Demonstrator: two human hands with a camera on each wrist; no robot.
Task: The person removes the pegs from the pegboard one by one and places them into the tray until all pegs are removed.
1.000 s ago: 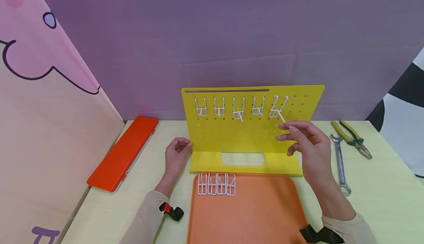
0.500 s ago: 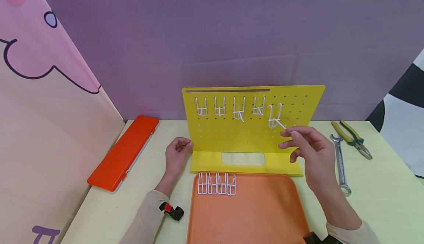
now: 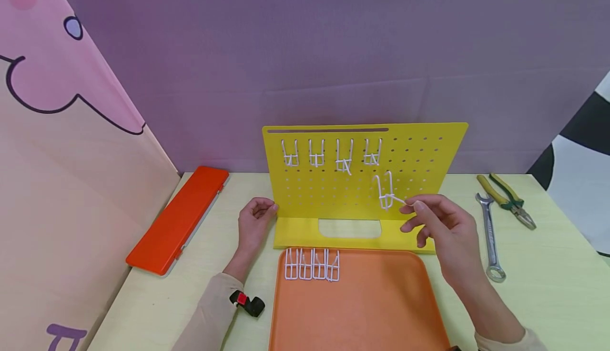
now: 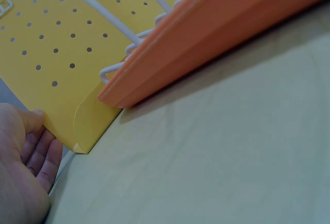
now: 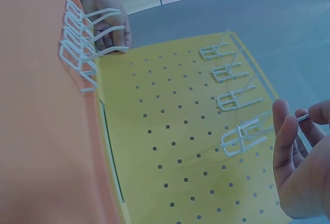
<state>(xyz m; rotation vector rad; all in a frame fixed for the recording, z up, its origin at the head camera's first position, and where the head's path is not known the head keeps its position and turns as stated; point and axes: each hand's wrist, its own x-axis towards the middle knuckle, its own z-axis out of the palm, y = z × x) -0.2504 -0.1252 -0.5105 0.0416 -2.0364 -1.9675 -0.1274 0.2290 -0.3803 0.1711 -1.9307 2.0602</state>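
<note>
My right hand [image 3: 445, 234] pinches the tip of the prong of a white wire pegboard hook [image 3: 387, 197], between thumb and index finger. This hook is off the top row, hanging in front of the yellow pegboard [image 3: 296, 233], right of the middle. In the right wrist view the right hand [image 5: 304, 172] has its other fingers loosely bent. My left hand [image 3: 254, 224] grips the board's lower left edge; the left wrist view shows its thumb in front and the other fingers behind. Several similar hooks [image 3: 344, 160] hang in a row along the board's top.
Before the board lies an orange tray [image 3: 362, 308], with several white hooks [image 3: 312, 265] lined up on its far left rim. A red case [image 3: 178, 218] lies at left. At right lie a wrench [image 3: 489, 237] and pliers [image 3: 507, 200]. A purple backdrop [image 3: 333, 49] stands behind.
The right hand has brought the pinched hook down and left, from the right end of the hook row to the board's lower half. The left hand has stayed at the board's edge.
</note>
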